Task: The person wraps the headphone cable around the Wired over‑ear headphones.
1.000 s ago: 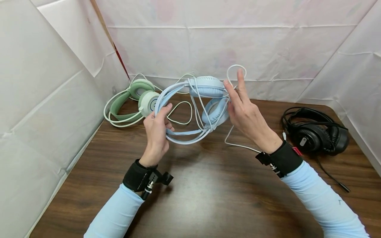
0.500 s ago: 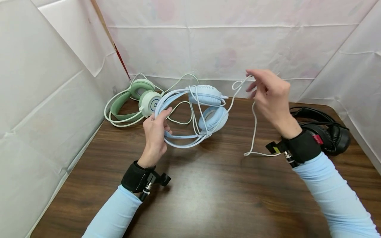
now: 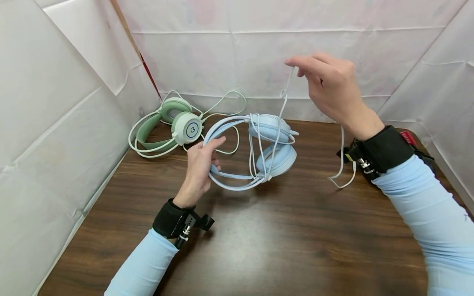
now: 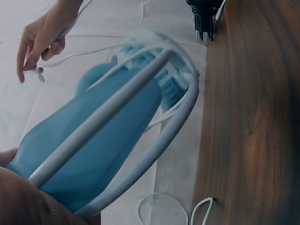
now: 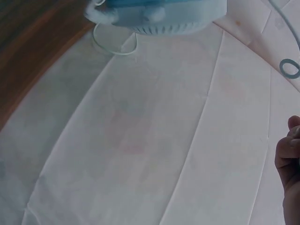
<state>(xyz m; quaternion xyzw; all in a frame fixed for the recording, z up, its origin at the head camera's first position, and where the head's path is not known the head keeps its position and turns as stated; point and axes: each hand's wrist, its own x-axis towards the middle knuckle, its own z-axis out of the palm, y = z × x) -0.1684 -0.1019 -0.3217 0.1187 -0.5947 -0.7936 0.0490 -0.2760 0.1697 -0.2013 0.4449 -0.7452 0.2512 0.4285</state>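
Note:
Light blue headphones (image 3: 272, 127) hang over the table, their headband gripped by my left hand (image 3: 200, 168). White cable is wound several times around the ear cups. From the windings, a length of the cable (image 3: 283, 107) runs up taut to my right hand (image 3: 331, 84), which pinches it high in front of the back wall. The cable's free end (image 3: 342, 164) dangles below the right hand near the wrist. In the left wrist view, the headband (image 4: 93, 136) fills the middle, with its outer tubes in front. The right wrist view catches one ear cup (image 5: 178, 16) at its top edge.
Green and white headphones (image 3: 187, 128) lie at the back left of the wooden table (image 3: 237, 242), their pale cable (image 3: 237, 92) looped behind. Black headphones (image 3: 424, 159) at the right are mostly hidden by my right wrist. White sheeting (image 3: 229, 53) surrounds the table.
My right hand has moved from the ear cups out to the right, then up, drawing a length of cable from the windings. The blue headphones have shifted slightly right and lower.

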